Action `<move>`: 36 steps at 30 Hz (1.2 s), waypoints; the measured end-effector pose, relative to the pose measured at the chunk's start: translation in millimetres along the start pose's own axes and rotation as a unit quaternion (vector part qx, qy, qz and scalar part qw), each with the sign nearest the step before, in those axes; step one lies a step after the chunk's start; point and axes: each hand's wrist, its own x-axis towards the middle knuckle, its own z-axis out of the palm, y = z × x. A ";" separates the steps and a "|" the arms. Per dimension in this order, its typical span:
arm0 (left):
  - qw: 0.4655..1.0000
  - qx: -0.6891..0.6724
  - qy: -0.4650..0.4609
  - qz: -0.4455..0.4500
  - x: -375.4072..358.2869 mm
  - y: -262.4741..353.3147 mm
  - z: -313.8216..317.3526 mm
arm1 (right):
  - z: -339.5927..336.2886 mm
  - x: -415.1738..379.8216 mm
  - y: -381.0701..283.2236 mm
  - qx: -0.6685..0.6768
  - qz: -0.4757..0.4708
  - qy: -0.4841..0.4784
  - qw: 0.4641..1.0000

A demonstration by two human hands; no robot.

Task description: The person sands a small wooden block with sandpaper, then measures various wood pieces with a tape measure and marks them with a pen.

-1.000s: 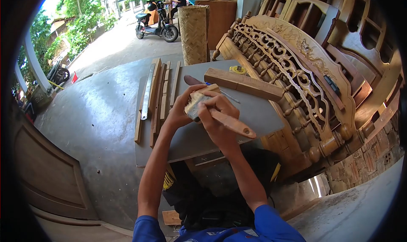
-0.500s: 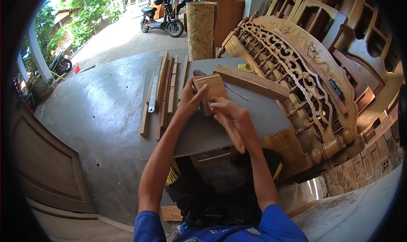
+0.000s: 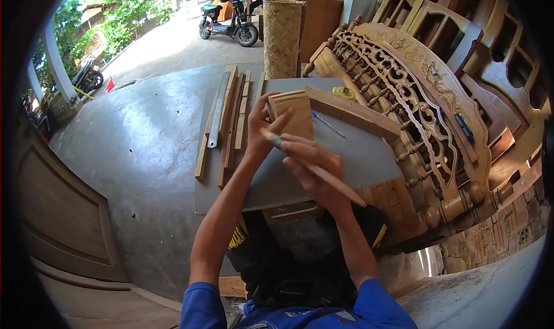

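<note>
My left hand is closed around a pale, squarish wooden block with stepped, layered-looking edges, held above the grey tabletop. In my right hand is a slim brush with a tan tip, a grey metal band and a long wooden handle. Its tip points up and left, close to my left wrist and the block's lower edge. Behind the block, a thick wooden beam lies slantwise on the table. A blue pen rests just right of the block.
Wooden strips and a metal ruler lie along the table's left side. A yellow tape measure sits by the beam. Carved wooden furniture panels lean at right. A woven roll stands behind; a scooter and person are farther back.
The block has tilted so its broad face shows more. My right hand has drawn back and turned, bringing the brush's tip and metal band into sight. The view has shifted slightly.
</note>
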 end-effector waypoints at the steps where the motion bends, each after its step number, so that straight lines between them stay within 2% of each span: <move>1: 0.999 0.032 0.000 0.037 0.4 -3.3 2.6 | 3.3 1.2 -1.8 0.015 0.003 -0.063 0.998; 2: 0.995 0.063 0.000 0.073 1.4 -7.7 4.1 | 5.6 2.0 -2.7 0.028 0.007 -0.126 0.992; 3: 0.985 0.121 -0.012 0.121 3.6 -11.2 1.0 | 7.8 1.5 3.1 0.002 0.002 -0.119 0.993; 6: 0.975 0.111 -0.023 0.189 3.6 -11.7 -2.7 | -6.1 14.7 11.4 -0.020 0.094 0.066 0.993; 7: 0.994 0.057 -0.017 0.093 -0.4 -4.8 -0.4 | -12.4 19.7 13.4 -0.055 0.081 0.121 0.988; 8: 0.999 0.008 -0.005 0.045 0.1 1.1 0.0 | -18.0 22.9 14.9 -0.090 0.070 0.174 0.978; 10: 0.994 -0.093 0.018 -0.054 0.2 5.6 0.8 | -24.3 23.5 19.2 -0.100 0.067 0.209 0.970; 11: 0.984 -0.164 0.027 -0.070 0.7 3.0 0.6 | -27.3 23.3 20.4 -0.106 0.066 0.226 0.966; 14: 0.960 -0.255 0.026 -0.115 5.8 -6.1 -3.9 | -33.3 8.1 12.1 -0.149 0.003 -0.045 0.988; 15: 0.968 -0.215 0.028 -0.125 5.7 -3.8 -4.8 | -36.4 3.9 3.5 -0.177 -0.024 -0.116 0.977; 17: 0.979 -0.135 0.033 -0.148 -0.1 1.3 -4.9 | -37.6 -0.1 -5.4 -0.116 0.022 -0.095 0.988; 18: 0.974 -0.143 0.039 -0.172 -1.5 -0.1 -2.4 | -38.4 -1.9 -7.5 -0.085 0.045 -0.083 0.992; 20: 0.963 -0.157 0.049 -0.213 0.0 -2.2 4.2 | -40.1 -3.2 -1.8 -0.079 0.058 0.038 0.994; 21: 0.950 -0.214 0.002 -0.228 -0.1 -0.4 4.3 | -40.5 -3.3 3.1 -0.075 0.062 0.099 0.990; 23: 0.907 -0.322 -0.089 -0.254 -2.3 3.8 1.0 | -35.9 -10.6 15.6 -0.066 0.044 0.145 0.986; 26: 0.855 -0.417 -0.105 -0.290 -6.1 7.6 -2.2 | -31.4 -9.8 23.0 -0.043 0.042 0.205 0.977; 30: 0.851 -0.429 -0.113 -0.282 -6.0 4.0 3.9 | -19.8 13.1 30.9 0.075 0.058 0.322 0.942; 34: 0.865 -0.398 -0.098 -0.290 -13.9 10.2 6.5 | -19.3 46.1 23.6 -0.002 -0.049 0.213 0.976; 36: 0.875 -0.380 -0.086 -0.288 -11.5 6.3 2.3 | -21.7 47.9 18.1 -0.047 -0.111 0.230 0.966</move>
